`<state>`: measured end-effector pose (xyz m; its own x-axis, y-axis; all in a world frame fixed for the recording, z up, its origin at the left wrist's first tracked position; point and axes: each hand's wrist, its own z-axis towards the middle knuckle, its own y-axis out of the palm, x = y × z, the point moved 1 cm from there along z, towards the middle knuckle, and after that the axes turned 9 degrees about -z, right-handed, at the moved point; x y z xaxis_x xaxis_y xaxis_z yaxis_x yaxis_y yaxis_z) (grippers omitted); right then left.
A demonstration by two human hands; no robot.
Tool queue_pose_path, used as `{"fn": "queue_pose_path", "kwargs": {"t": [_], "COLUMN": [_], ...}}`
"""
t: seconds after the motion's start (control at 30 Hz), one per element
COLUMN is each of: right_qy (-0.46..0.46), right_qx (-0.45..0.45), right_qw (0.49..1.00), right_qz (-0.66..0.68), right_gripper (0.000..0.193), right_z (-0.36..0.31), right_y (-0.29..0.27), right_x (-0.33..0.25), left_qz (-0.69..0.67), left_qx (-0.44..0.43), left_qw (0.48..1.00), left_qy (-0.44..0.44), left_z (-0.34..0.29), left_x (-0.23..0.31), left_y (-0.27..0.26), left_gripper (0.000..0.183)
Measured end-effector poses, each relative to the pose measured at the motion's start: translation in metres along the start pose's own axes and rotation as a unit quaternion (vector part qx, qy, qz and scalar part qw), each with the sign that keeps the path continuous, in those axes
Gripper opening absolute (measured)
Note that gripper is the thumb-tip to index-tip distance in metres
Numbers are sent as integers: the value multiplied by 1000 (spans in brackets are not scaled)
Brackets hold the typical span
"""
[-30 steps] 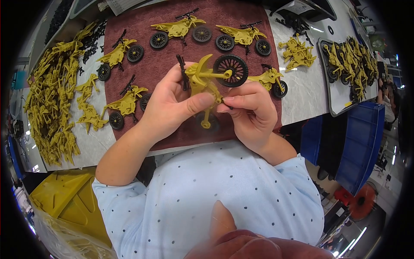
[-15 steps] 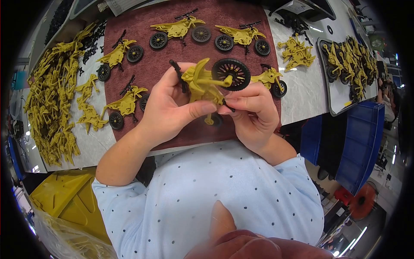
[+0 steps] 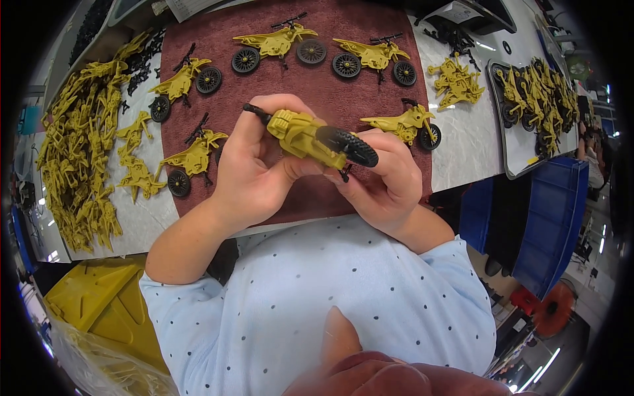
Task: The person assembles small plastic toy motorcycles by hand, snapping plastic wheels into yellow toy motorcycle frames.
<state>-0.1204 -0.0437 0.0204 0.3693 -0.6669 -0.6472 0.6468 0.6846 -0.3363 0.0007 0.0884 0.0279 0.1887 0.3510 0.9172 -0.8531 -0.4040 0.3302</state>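
A yellow plastic toy motorcycle [image 3: 298,135] is held above the red cloth, turned so that its black spoked wheel's tread [image 3: 351,146] shows. My left hand [image 3: 254,173] grips the body from the left, with the black handlebar [image 3: 256,112] poking out over the fingers. On the other side, my right hand [image 3: 393,181] is closed at the wheel end, thumb and fingers pinching by a small black stand-like piece [image 3: 345,173] under the body. The fingers partly hide the toy's underside, and the second wheel is out of sight.
Several similar toy motorcycles [image 3: 274,45] stand around the red cloth [image 3: 290,82]. Heaped yellow body parts [image 3: 82,152] lie at left, with a smaller yellow pile [image 3: 456,82] at right. Farther right, a metal tray [image 3: 510,155] holds more toys. Blue crates [image 3: 548,224] stand beside the table.
The toy has been turned in my hands: its wheel faced me by its side and now shows its tread, lower down. The handlebar has swung left. Both hands keep their hold.
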Motion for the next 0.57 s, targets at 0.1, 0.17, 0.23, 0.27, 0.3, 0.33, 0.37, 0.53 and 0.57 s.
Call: {"fn": "queue_pose_path", "kwargs": {"t": [0.1, 0.17, 0.23, 0.27, 0.3, 0.33, 0.37, 0.53, 0.57], "right_qy": [0, 11, 14, 18, 18, 22, 27, 75, 116], "right_qx": [-10, -8, -8, -8, -8, -13, -18, -10, -7], "right_qw": [1000, 999, 999, 999, 999, 999, 998, 996, 993], "right_qz": [-25, -36, -43, -49, -49, -48, -47, -40, -30], "right_gripper": [34, 33, 33, 32, 32, 32, 33, 31, 31], "right_z": [1, 1, 1, 1, 0, 0, -1, -7, -9], "right_y": [0, 1, 1, 1, 1, 1, 2, 5, 6], "right_x": [-2, -2, -1, -1, -2, -2, -2, 5, 7], "left_qz": [-63, -40, -34, -29, -28, -22, -17, 12, 20], "left_qx": [9, 13, 14, 16, 16, 9, 2, 9, 13], "left_qw": [998, 999, 999, 999, 999, 1000, 1000, 999, 998], "left_qy": [-8, -1, -9, -18, -17, -10, -3, -36, -62], "left_z": [-1, -2, -2, -3, -3, -3, -3, 0, 1], "left_x": [-3, -6, -7, -7, -7, -7, -7, -7, -6], "left_y": [2, 2, 1, 0, 0, 1, 1, -2, -3], "left_gripper": [46, 46, 46, 46, 46, 46, 46, 51, 54]}}
